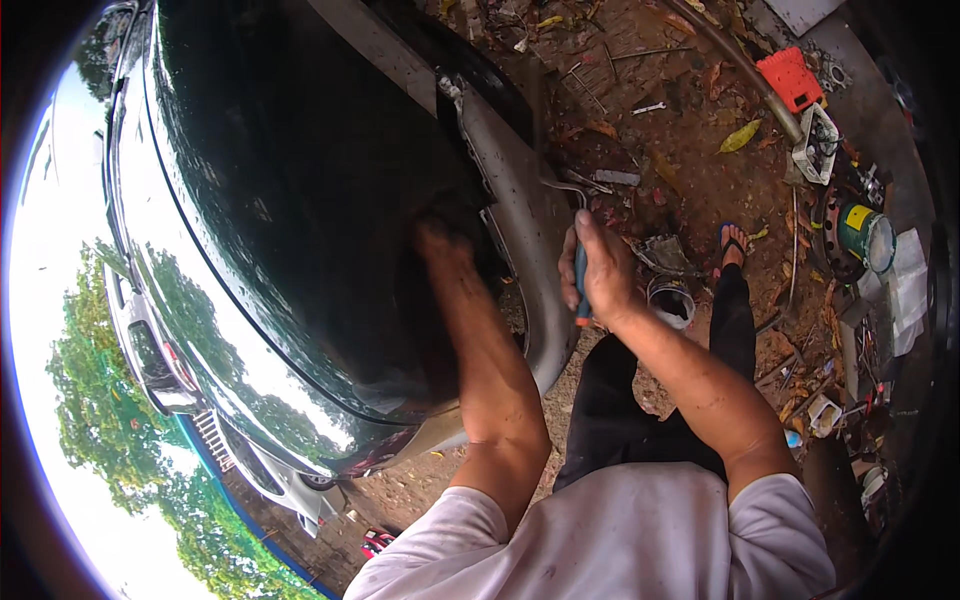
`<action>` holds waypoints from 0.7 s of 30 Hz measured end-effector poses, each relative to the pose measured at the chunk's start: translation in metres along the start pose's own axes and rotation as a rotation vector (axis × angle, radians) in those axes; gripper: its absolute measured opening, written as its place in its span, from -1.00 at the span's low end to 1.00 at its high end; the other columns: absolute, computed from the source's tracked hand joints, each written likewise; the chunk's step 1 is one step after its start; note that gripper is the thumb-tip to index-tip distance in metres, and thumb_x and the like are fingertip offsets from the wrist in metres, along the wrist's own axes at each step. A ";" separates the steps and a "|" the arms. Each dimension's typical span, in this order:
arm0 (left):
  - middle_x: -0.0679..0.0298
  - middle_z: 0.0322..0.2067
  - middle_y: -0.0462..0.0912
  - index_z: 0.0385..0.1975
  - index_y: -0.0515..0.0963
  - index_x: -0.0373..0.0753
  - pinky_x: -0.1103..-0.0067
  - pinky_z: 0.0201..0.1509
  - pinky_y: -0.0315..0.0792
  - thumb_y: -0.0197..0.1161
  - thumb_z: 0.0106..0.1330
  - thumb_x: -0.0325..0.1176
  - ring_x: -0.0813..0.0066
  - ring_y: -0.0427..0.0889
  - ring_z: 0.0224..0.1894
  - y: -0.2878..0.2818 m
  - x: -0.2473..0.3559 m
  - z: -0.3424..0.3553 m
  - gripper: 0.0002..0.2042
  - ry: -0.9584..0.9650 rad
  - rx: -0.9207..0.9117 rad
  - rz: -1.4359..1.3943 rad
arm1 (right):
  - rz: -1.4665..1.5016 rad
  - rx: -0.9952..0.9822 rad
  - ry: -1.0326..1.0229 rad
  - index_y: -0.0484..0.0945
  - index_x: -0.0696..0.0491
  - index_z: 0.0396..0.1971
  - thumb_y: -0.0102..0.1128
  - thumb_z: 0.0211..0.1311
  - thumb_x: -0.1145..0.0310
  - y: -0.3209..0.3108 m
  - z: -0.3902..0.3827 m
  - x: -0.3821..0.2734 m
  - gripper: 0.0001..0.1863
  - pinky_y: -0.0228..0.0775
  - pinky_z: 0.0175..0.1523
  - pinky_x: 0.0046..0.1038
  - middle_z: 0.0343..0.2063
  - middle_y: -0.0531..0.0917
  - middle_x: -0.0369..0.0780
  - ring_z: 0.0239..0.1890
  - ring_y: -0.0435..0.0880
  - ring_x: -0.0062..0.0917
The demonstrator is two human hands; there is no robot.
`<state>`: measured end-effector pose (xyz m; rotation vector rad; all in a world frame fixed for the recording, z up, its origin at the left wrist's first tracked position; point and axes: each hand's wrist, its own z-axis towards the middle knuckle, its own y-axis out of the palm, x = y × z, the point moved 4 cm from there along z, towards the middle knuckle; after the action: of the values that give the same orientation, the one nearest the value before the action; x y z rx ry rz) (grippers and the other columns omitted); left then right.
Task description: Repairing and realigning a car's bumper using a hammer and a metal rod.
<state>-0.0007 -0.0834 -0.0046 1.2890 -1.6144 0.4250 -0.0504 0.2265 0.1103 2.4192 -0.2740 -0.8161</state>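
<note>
Along my left side stands a dark, glossy car (300, 200), with a grey, unpainted-looking body panel (540, 250) curving along its edge. My left hand (445, 238) reaches into deep shadow at the car, just inside that panel; its fingers are lost in the dark. On the panel's outer side, my right hand (606, 262) is closed around a blue-handled tool (581, 275) with an orange butt end. A thin, bent metal shaft extends from its far end toward the panel. Whether the tip touches the panel I cannot tell.
On the leaf-strewn dirt lie a small wrench (648, 108) and a long pipe (735, 60). An open bucket (672, 302) stands near my legs. To the right are an orange-red plastic piece (790, 80), a white basket (816, 146) and a green can (866, 238).
</note>
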 end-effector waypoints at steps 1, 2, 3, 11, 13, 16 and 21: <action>0.26 -0.23 0.53 -0.11 0.45 -0.20 0.48 -0.14 0.48 -0.13 0.33 -0.15 0.39 0.49 -0.25 -0.001 0.000 0.000 -0.67 -0.003 0.005 0.003 | 0.000 -0.105 -0.017 0.33 0.05 -0.59 -0.17 0.30 -0.04 0.002 -0.002 0.001 -0.54 0.09 -0.80 -0.59 -0.86 0.29 -0.35 -0.90 0.28 -0.64; 0.27 -0.24 0.52 -0.12 0.45 -0.20 0.49 -0.16 0.48 -0.14 0.33 -0.14 0.41 0.48 -0.27 -0.003 0.000 0.000 -0.67 -0.012 0.019 0.015 | -0.378 -0.152 -0.203 0.34 0.07 -0.59 -0.16 0.30 -0.05 0.007 0.000 -0.004 -0.52 0.10 -0.79 -0.60 -0.86 0.30 -0.35 -0.90 0.28 -0.64; 0.28 -0.26 0.52 -0.12 0.45 -0.19 0.49 -0.18 0.48 -0.15 0.34 -0.13 0.43 0.47 -0.30 -0.003 0.001 -0.001 -0.67 -0.018 0.021 0.019 | -0.343 -0.135 -0.286 0.34 0.07 -0.59 -0.16 0.30 -0.05 0.005 -0.002 -0.005 -0.52 0.10 -0.79 -0.60 -0.86 0.30 -0.35 -0.90 0.28 -0.64; 0.38 -0.39 0.50 -0.17 0.46 -0.11 0.53 -0.35 0.48 -0.20 0.35 -0.07 0.58 0.41 -0.47 -0.005 0.006 -0.011 -0.66 -0.065 0.074 0.026 | -0.435 -0.303 0.042 0.32 0.07 -0.61 -0.13 0.30 -0.04 0.014 -0.002 0.020 -0.53 0.09 -0.81 -0.59 -0.84 0.32 -0.35 -0.89 0.28 -0.65; 0.39 -0.40 0.49 -0.19 0.46 -0.10 0.53 -0.37 0.48 -0.19 0.35 -0.08 0.58 0.41 -0.48 -0.001 0.004 -0.012 -0.68 -0.078 0.070 -0.007 | -0.194 -0.284 0.036 0.34 0.09 -0.60 -0.12 0.29 -0.02 0.014 -0.004 0.022 -0.53 0.10 -0.74 -0.59 -0.80 0.32 -0.36 -0.84 0.28 -0.70; 0.38 -0.38 0.48 -0.17 0.45 -0.12 0.53 -0.33 0.46 -0.17 0.34 -0.10 0.57 0.41 -0.44 0.002 0.004 -0.015 -0.69 -0.071 0.070 0.002 | -0.239 -0.248 -0.074 0.33 0.07 -0.56 -0.12 0.28 -0.06 0.011 -0.004 0.023 -0.53 0.10 -0.77 -0.56 -0.79 0.34 -0.29 -0.88 0.28 -0.63; 0.36 -0.33 0.48 -0.14 0.44 -0.14 0.53 -0.27 0.44 -0.14 0.33 -0.12 0.55 0.41 -0.39 0.002 0.002 -0.023 -0.70 -0.057 0.062 -0.029 | -0.062 -0.099 0.078 0.31 0.05 -0.56 -0.15 0.28 -0.08 0.002 -0.007 0.036 -0.53 0.14 -0.80 -0.51 -0.82 0.34 -0.29 -0.92 0.24 -0.59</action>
<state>0.0085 -0.0662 0.0084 1.3809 -1.6392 0.4260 -0.0180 0.2149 0.0982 2.3705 -0.1259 -0.7425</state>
